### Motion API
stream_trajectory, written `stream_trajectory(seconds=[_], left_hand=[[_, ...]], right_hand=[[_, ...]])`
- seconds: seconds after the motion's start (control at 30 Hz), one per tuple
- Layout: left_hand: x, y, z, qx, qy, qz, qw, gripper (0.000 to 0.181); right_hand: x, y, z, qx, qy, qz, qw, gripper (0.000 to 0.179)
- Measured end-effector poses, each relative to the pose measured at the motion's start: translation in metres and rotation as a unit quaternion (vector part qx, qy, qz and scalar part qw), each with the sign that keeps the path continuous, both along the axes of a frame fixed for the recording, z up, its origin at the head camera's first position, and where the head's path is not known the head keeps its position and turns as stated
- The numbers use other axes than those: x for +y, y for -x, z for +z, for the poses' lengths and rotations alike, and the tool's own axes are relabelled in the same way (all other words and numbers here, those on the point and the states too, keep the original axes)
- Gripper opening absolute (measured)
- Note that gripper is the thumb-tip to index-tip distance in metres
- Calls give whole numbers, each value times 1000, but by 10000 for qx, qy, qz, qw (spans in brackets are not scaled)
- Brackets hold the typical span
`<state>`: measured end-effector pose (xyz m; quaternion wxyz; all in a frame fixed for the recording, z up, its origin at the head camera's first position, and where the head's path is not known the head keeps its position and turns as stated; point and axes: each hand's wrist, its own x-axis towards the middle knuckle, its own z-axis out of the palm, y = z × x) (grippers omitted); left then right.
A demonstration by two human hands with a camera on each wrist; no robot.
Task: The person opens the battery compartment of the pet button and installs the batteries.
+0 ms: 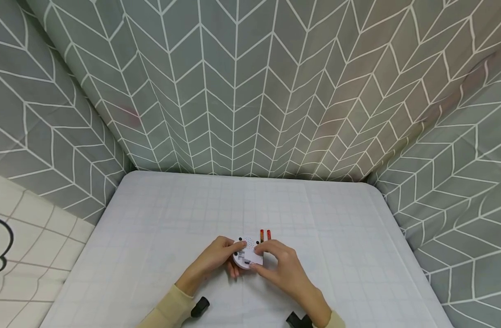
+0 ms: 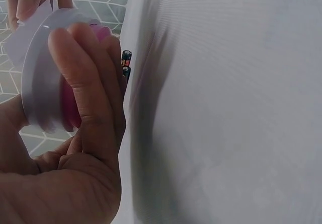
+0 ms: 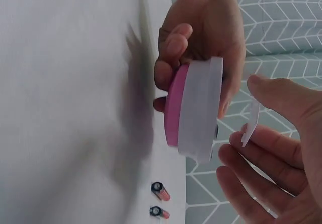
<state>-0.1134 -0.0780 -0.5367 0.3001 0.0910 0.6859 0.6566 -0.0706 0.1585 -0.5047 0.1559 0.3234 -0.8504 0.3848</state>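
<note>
Closest to me are two pale yellow fabric sleeves (image 1: 168,306) with a small black device (image 1: 200,307) at the left wrist, resting low over a table draped in white cloth (image 1: 172,214). Past the cuffs, the person's left hand (image 1: 215,256) wraps around a round, white plastic gadget (image 3: 198,110) with a pink domed side (image 3: 174,110), thumb on its white back and fingers under the pink. The gadget sits in that grip just above the cloth, near the middle of the table's front half, its back with small black feet turned up. The right hand (image 1: 285,269) pinches a thin, white plastic plate (image 3: 252,118) between thumb and fingertips, its other fingers loosely spread; seen from the right, a gap parts plate and gadget. Just beyond them, two slim red-and-black cylindrical batteries (image 3: 160,191) lie side by side on the cloth. To my eye the step is careful handling of that plate at the gadget's back, and it calls for a firm left hand that keeps the back level and a light right pinch on the plate's edges. I'd keep the plate square to the back, since a tilt could catch or strain such thin plastic, and keep the knuckles clear of the batteries, which could roll.
</note>
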Motion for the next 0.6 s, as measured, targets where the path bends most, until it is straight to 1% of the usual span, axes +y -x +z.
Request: stream_trajectory(seconds=[0.17,0.33,0.43,0.6], left_hand=[[-1,1,1,-23,32,36,10000,47],[-3,0,3,-89,45,123,9999,48],[-3,-1,4,-99,54,164,9998,48],[-4,-2,5,-123,123,148,9997,47]], right_hand=[[9,3,4,-98,65,-70,9999,34],[20,6,6,-65,5,-156,9999,36],[31,7,5,-123,-133,-339,9993,36],[51,7,0,-207,-460,-744,9959,36]])
